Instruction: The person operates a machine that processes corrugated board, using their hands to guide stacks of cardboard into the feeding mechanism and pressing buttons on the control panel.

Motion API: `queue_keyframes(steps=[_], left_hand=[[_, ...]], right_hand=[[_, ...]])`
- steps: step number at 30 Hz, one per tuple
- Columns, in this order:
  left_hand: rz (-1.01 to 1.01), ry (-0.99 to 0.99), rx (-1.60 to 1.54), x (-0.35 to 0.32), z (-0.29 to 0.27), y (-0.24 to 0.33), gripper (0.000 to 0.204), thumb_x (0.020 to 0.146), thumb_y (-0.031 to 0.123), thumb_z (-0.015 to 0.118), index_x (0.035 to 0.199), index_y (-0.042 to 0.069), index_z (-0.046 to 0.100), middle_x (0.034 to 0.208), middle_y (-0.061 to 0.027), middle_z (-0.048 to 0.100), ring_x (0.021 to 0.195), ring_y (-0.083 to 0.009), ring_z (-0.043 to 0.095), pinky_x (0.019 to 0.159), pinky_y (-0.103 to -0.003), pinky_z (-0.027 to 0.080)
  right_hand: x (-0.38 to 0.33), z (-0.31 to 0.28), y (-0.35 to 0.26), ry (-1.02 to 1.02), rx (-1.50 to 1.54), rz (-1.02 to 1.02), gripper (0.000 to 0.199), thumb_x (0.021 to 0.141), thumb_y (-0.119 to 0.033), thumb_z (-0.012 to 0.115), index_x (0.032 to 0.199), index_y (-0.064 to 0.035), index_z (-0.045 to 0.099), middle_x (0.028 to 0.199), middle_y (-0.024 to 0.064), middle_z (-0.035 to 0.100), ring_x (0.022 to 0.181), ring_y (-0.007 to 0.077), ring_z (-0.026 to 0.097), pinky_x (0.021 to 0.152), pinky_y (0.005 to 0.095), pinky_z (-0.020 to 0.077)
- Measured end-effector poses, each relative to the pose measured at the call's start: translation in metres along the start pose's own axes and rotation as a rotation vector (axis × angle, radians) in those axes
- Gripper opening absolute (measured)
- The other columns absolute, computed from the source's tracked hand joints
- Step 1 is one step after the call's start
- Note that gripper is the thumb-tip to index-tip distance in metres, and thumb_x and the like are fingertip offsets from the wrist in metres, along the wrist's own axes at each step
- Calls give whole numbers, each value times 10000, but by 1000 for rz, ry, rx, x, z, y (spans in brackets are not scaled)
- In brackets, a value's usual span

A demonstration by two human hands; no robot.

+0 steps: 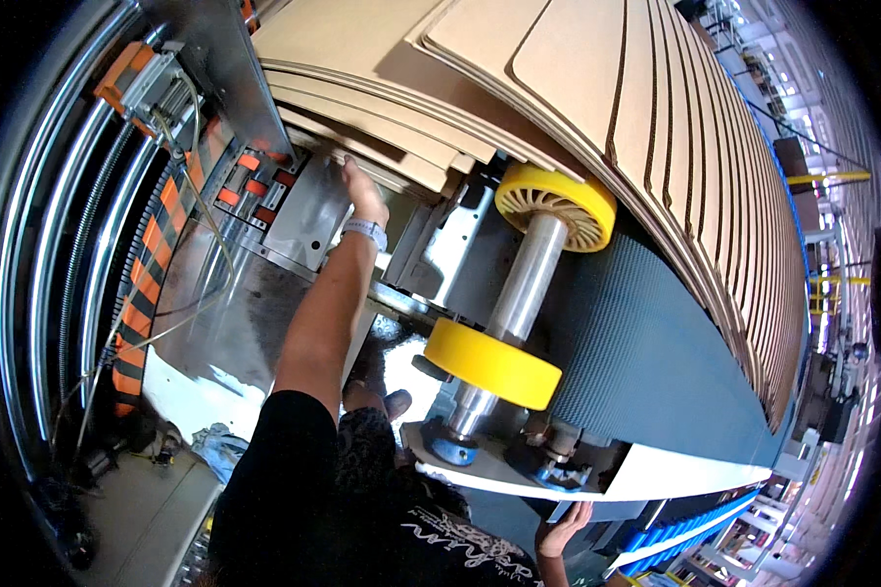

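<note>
My left hand (364, 196), a band around its wrist, reaches forward to the near edges of a low stack of brown cardboard sheets (382, 122). It is seen edge-on, fingers stretched out, at or just beside the lowest sheets; whether it touches them is hard to tell. Down at the right, my right hand (561, 531) has its fingers closed over the lower edge of a white machine panel (656, 474). Between the hands, a steel shaft (526, 279) carries two yellow wheels (494, 364). The upper wheel lies right under the cardboard.
A long overlapping row of cardboard sheets (675, 127) lies on a dark ribbed belt (617, 342) at the right. Metal rods (44, 245), an orange-black striped strip (152, 284) and a loose cable (227, 269) are on the left. A metal plate (220, 68) stands beside the low stack.
</note>
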State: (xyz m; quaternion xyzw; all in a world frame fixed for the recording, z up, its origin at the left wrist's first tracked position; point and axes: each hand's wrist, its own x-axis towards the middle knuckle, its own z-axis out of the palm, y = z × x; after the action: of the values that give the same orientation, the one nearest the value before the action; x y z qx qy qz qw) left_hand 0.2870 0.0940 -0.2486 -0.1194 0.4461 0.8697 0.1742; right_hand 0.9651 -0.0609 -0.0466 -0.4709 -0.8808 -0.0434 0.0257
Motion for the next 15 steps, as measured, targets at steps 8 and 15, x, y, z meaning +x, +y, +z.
queue_keyframes(steps=[8, 15], left_hand=[[133, 212, -330, 78, 15, -81, 681, 878, 462, 283, 1369, 14, 135, 1410, -173, 188, 1278, -279, 245, 1040, -368, 230], [40, 556, 380, 49, 76, -56, 764, 873, 492, 250, 1357, -66, 57, 1430, -234, 53, 1334, -320, 88, 1092, -366, 83]], right_hand=[[-50, 33, 66, -12, 217, 171, 560, 789, -44, 533, 1298, 34, 313, 1287, 273, 335, 1215, 409, 298, 1007, 474, 249], [-36, 13, 37, -97, 16, 177, 596, 767, -64, 583, 1287, 54, 318, 1261, 291, 346, 1192, 422, 312, 997, 471, 260]])
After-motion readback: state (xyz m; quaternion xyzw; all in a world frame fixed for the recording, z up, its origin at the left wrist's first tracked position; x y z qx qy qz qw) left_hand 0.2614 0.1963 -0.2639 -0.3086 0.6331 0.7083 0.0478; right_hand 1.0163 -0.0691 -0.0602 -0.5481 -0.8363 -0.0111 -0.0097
